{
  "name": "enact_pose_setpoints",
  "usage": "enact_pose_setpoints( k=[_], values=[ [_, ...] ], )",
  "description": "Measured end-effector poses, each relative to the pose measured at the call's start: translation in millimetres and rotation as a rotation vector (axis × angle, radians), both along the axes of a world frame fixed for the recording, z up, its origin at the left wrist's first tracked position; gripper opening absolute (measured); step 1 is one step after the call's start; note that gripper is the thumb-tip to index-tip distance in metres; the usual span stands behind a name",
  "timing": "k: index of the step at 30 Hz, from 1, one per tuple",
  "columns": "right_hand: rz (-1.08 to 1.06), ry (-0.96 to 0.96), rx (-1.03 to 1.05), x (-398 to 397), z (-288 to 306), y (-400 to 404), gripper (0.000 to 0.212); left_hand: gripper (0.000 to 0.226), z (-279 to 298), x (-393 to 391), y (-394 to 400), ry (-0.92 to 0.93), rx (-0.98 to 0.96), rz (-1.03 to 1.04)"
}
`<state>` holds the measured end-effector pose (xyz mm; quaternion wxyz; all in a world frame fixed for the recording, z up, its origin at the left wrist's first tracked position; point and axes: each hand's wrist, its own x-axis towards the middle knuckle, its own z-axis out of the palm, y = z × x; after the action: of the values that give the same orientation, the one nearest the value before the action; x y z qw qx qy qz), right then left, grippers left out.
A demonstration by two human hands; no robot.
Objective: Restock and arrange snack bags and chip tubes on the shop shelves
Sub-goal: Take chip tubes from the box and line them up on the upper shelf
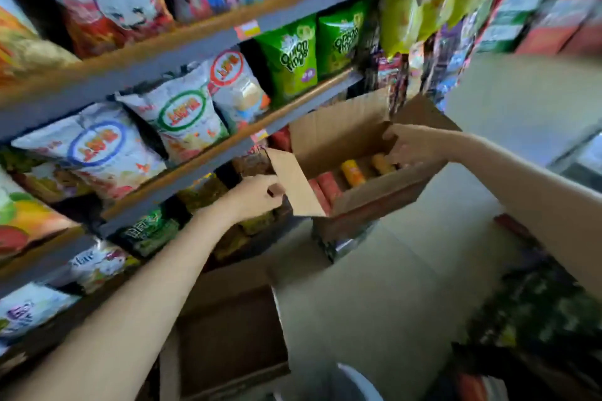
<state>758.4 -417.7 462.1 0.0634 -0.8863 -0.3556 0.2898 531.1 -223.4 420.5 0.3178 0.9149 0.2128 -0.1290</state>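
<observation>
Pinching the flap (294, 185) with our left hand (257, 194), we grip the box (374, 202) of tubes (353, 172) by its far rim with our right hand (412, 145).

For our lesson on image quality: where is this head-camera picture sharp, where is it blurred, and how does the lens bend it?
Head view: green onion-ring bags read fairly sharp; hanging packets at upper right smear with blur; shelf edges slant and bow from wide-angle distortion; light is soft, without hard glare; the open cardboard box looks slightly soft.
</observation>
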Motion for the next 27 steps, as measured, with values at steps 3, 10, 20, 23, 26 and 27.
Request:
enact_pose_setpoints(
  k=[3, 10, 20, 23, 26, 27],
  values=[
    [-0.036, -0.08, -0.099, 47, -26, -30, 0.043, 0.018, -15, 57, -11, -0.071, -0.046, -0.004],
    [0.033, 0.012, -0.149, 127, -106, 8, 0.034, 0.012, -94, 146, 20, -0.064, -0.157, 0.347],
    [0.349, 0.15, -0.343, 220, -241, 99, 0.062, 0.038, -224, 237, 20, 0.18, -0.016, 0.21],
    [0.45, 0.214, -0.312, 223, -298, 152, 0.067, 0.045, -262, 254, 33, 0.143, -0.091, 0.386],
    [0.337, 0.258, -0.291, 215, -362, 190, 0.067, 0.04, -289, 265, 42, -0.093, -0.085, 0.577],
    [0.29, 0.267, -0.307, 210, -382, 200, 0.066, 0.037, -294, 266, 45, -0.172, -0.033, 0.622]
  ],
)
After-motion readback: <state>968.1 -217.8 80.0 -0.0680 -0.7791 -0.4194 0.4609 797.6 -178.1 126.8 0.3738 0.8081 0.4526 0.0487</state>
